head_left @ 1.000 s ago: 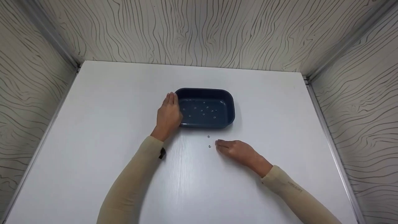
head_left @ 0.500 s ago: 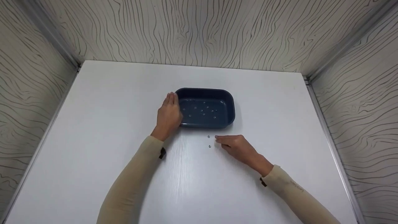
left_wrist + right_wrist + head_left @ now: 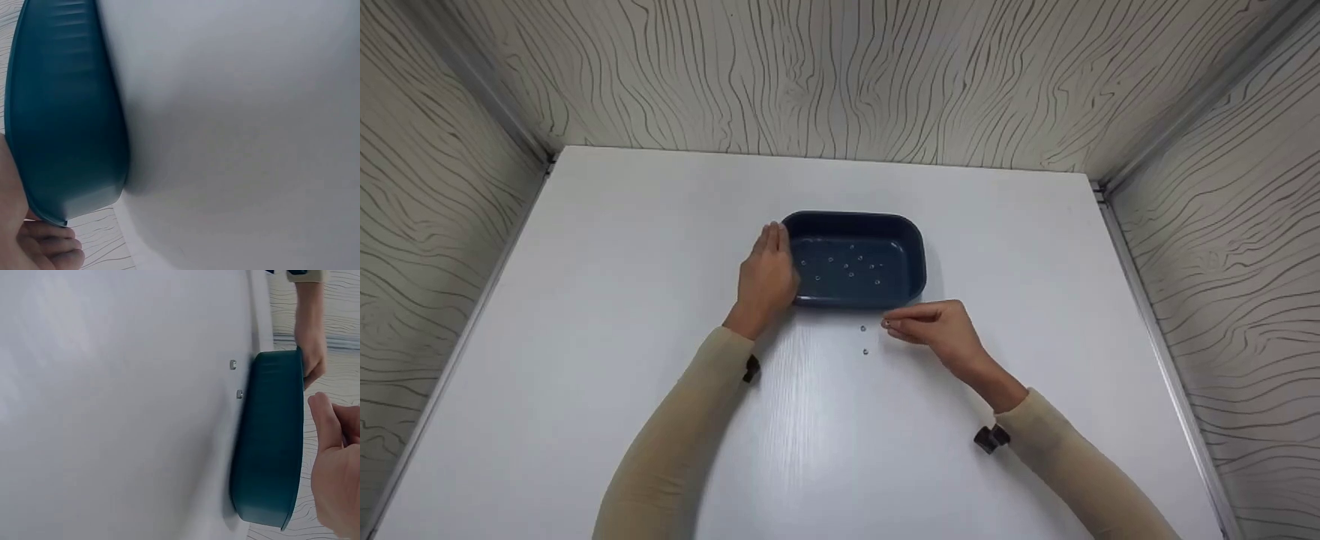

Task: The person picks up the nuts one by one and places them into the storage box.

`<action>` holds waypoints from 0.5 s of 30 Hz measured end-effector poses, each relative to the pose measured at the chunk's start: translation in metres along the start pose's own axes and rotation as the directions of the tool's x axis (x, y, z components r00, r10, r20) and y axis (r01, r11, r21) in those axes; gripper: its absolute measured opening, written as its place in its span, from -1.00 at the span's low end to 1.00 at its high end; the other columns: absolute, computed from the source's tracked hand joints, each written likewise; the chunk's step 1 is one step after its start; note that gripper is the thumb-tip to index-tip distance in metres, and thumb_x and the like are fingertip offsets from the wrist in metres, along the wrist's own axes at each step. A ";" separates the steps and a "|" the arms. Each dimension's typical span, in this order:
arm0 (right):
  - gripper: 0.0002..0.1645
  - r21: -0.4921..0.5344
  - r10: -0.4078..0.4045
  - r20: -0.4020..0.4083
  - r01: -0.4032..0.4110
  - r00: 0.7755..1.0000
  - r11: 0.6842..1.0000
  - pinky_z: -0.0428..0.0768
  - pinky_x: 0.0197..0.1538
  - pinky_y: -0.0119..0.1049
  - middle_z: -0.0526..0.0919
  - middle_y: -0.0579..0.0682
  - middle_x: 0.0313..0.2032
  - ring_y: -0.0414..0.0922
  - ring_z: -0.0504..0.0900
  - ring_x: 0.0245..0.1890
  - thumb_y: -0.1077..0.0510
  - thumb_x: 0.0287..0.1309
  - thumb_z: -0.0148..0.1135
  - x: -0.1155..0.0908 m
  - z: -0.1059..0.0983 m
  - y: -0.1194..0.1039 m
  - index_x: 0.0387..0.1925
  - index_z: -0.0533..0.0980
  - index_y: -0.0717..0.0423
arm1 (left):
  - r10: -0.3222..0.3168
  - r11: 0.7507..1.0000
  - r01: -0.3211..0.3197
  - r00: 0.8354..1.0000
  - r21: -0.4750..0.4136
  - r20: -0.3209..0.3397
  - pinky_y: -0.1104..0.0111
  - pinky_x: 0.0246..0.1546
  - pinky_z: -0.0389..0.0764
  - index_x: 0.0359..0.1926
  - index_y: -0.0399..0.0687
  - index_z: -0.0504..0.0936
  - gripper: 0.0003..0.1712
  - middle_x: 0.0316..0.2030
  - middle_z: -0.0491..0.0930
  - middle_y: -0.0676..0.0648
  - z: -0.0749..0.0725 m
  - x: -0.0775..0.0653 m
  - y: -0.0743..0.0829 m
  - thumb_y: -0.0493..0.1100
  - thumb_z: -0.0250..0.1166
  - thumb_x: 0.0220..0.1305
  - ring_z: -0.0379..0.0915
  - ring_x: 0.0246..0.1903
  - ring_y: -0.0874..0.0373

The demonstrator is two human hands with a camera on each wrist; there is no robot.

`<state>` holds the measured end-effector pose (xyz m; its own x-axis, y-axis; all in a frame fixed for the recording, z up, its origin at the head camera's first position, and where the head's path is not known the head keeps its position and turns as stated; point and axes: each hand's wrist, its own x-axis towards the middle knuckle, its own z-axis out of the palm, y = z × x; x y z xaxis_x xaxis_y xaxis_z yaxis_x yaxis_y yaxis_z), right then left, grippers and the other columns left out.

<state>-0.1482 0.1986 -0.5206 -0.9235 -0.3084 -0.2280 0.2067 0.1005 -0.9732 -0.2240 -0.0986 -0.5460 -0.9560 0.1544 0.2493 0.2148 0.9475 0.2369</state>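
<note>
A dark blue plastic bin [image 3: 855,302] stands on the white table, with several small metal nuts [image 3: 851,274] scattered on its floor. My left hand [image 3: 767,277] grips the bin's left end. Its fingers [image 3: 53,242] bend around the corner of the rim in the left wrist view. Just off the bin's front right corner, my right hand [image 3: 949,334] pinches a small metal nut [image 3: 887,323] between thumb and fingertips. Two more nuts lie on the table in front of the bin; the right wrist view shows one nut [image 3: 233,364] close to the bin's wall.
The white table [image 3: 585,300] extends on all sides of the bin. Wood-grain panels [image 3: 840,82] enclose it at the back and both sides, with metal rails at the corners. Dark wrist cameras [image 3: 991,439] hang beneath both sleeves.
My right hand has risen from beside the loose nuts toward the bin's front right corner, and a nut now shows between its fingertips. The left hand and the bin have stayed put.
</note>
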 end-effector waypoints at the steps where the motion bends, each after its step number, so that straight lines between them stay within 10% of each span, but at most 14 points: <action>1: -0.70 0.030 0.016 -0.010 -0.016 1.000 0.999 0.78 0.10 -0.23 0.82 0.24 -0.02 -0.10 0.85 -0.02 0.34 0.27 0.40 0.001 -0.001 0.000 0.01 0.71 0.41 | -0.003 1.000 0.003 1.000 -0.001 0.003 -0.01 0.29 0.66 0.48 -0.56 0.27 -0.35 0.45 0.39 -0.47 0.000 0.000 0.000 -0.31 0.01 0.44 0.36 0.48 -0.30; 15: -0.66 0.365 0.123 -0.015 -0.109 0.992 0.925 0.74 0.17 -0.20 0.84 0.17 -0.06 -0.02 0.85 0.01 0.42 0.25 0.38 0.008 -0.004 -0.013 0.06 0.68 0.43 | -0.010 1.000 0.010 1.000 -0.023 -0.002 -0.02 0.28 0.66 0.48 -0.55 0.29 -0.36 0.44 0.39 -0.47 -0.001 0.000 0.001 -0.33 0.00 0.45 0.37 0.47 -0.30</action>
<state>-0.1598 0.1986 -0.5102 -0.8959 -0.2793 -0.3455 0.4097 -0.2190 -0.8855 -0.2237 -0.0984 -0.5452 -0.9577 0.1446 0.2488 0.2100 0.9423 0.2608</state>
